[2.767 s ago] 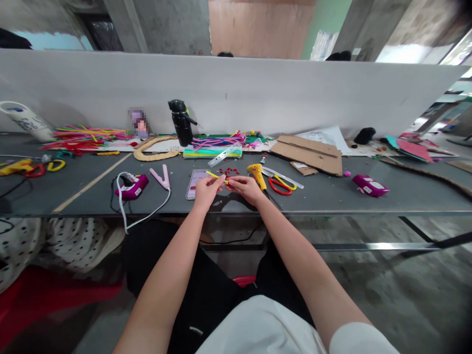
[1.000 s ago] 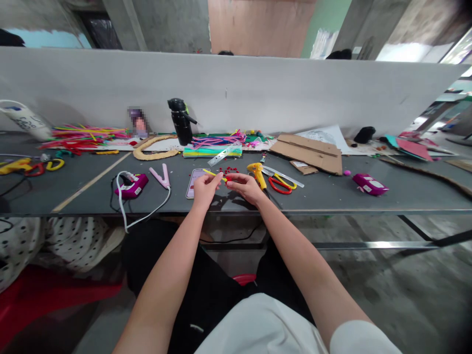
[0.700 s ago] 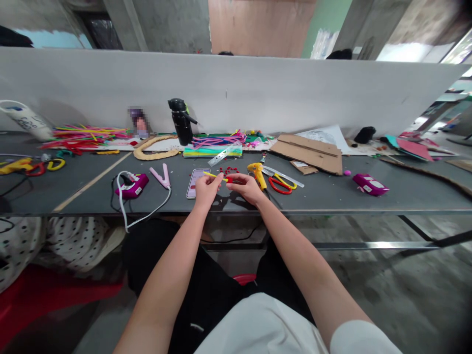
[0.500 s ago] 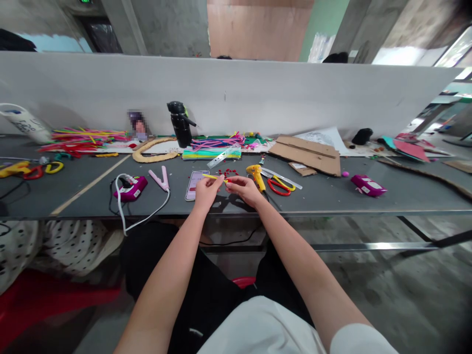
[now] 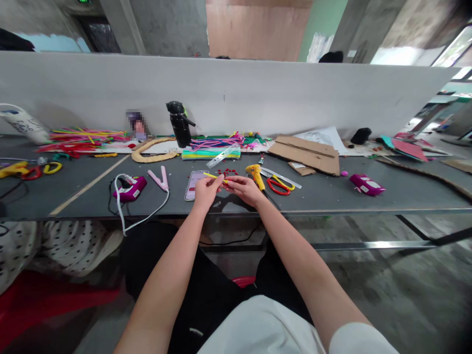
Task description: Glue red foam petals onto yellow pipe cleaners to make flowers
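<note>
Yellow pipe cleaner [image 5: 213, 175] sits pinched between both hands just above the near edge of the grey counter [image 5: 332, 196], slanting up and away to the left from the fingertips. In the head view, the left hand [image 5: 205, 190] is closed on it with thumb and forefinger near its middle, and the right hand [image 5: 245, 188] is narrowed onto the end nearest the person; whether something small is also held there cannot be told. Judging by its thinness, the piece should be very light, soft on the surface and easy to bend, holding whatever kink it is given, so a fingertip pinch close to the working end looks best, with the second hand steadying just beside it; a hold far out on the free end would likely let it flop. Scattered red bits [image 5: 228, 171] lie on the counter just beyond the hands, a phone [image 5: 194, 178] lies touching nothing to the left of them, and a yellow glue gun [image 5: 255, 175] and red-handled scissors [image 5: 277, 185] lie close on the right. Farther back stand a black bottle [image 5: 179, 123] and a bundle of coloured pipe cleaners [image 5: 216, 143].
</note>
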`<state>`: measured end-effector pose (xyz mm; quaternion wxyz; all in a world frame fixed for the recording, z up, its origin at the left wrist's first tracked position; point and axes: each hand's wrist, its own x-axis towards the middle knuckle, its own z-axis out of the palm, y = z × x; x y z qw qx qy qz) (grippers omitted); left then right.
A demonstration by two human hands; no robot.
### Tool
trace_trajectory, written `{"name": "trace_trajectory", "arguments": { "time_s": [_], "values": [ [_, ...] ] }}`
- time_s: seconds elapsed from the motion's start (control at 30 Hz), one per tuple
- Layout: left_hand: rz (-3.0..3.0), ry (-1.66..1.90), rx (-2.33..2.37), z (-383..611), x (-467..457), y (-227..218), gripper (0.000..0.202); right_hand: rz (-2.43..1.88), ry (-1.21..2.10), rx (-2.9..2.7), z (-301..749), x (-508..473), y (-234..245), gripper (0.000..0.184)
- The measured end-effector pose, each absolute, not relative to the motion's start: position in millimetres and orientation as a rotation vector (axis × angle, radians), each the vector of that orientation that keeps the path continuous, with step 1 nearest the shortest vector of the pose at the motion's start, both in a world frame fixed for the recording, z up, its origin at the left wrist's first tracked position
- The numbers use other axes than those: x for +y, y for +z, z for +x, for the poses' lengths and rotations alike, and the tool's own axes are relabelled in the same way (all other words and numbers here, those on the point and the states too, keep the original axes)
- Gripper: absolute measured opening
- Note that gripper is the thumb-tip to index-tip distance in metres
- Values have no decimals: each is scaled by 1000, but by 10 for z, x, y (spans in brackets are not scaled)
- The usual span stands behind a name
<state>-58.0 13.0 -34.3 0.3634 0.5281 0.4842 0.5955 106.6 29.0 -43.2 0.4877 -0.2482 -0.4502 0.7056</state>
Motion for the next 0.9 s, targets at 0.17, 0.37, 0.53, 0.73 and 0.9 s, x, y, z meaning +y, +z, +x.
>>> {"name": "trace_trajectory", "arguments": {
  "time_s": [0.17, 0.37, 0.53, 0.73, 0.9],
  "values": [
    [1351, 1526, 1245, -571, 126, -343, 37, -589, 1721, -1047, 1078, 328, -452, 39],
    [1348, 1516, 1242, -569, 125, -341, 36, -594, 1726, -1022, 1084, 322, -435, 37],
    [1345, 1511, 1250, -574, 124, -346, 38, -611, 1705, -1013, 1083, 327, -448, 36],
    [1345, 1506, 1255, -580, 122, -354, 39, -632, 1687, -1004, 1082, 339, -453, 36],
    [1339, 1504, 1251, -587, 136, -367, 38, -637, 1673, -1001, 1079, 343, -457, 36]
  ]
}}
